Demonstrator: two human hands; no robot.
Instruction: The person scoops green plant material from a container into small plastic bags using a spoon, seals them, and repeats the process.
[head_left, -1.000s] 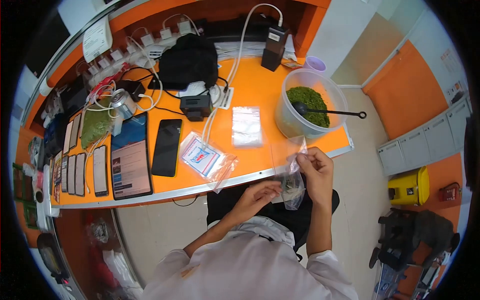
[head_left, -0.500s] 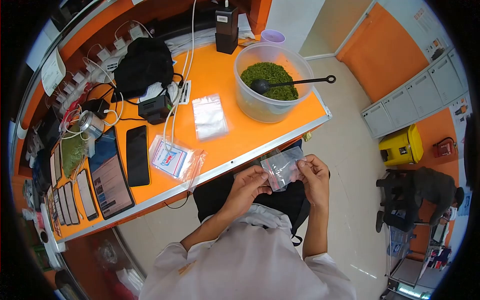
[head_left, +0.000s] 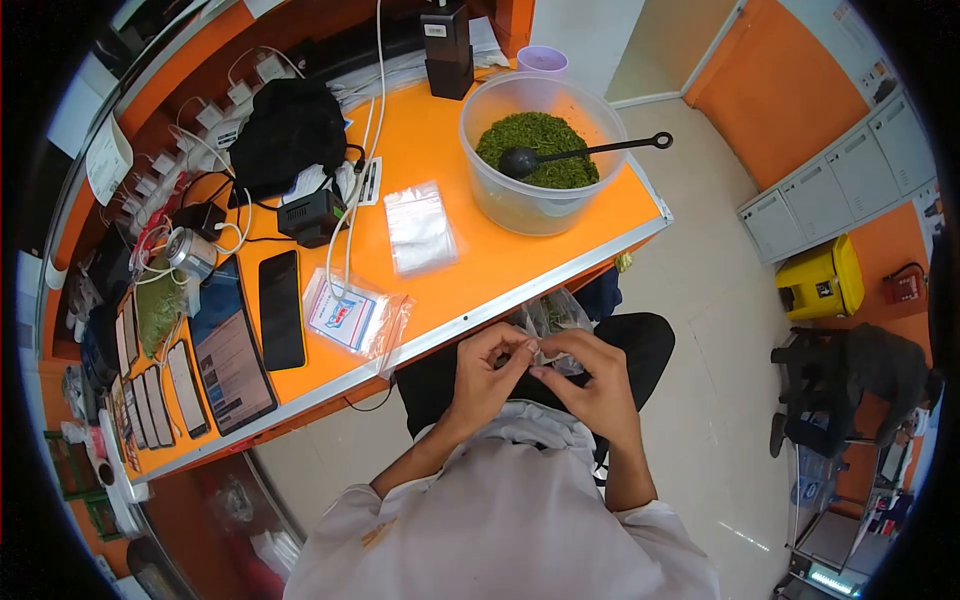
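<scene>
My left hand (head_left: 490,372) and my right hand (head_left: 592,383) meet over my lap, just off the table's front edge. Each pinches a small clear plastic bag, mostly hidden behind the fingers. Below and behind them another clear bag (head_left: 560,315) with something green inside hangs near the table edge. On the orange table (head_left: 400,300) lies a stack of clear zip bags (head_left: 420,230), with a printed plastic pack (head_left: 345,318) to its left. The round tub (head_left: 535,205) holds chopped green leaves (head_left: 540,135), and a black spoon (head_left: 600,148) rests across it.
Several phones, a tablet (head_left: 235,370), a black phone (head_left: 282,310), a can (head_left: 190,252) and cables occupy the table's left. A black cloth (head_left: 288,135) and purple cup (head_left: 542,60) are farther back. At right are a yellow bin (head_left: 825,280), lockers and another person (head_left: 880,375).
My hands have come together, and the right hand has moved left, covering most of the small bag that was spread between them. The view has shifted slightly.
</scene>
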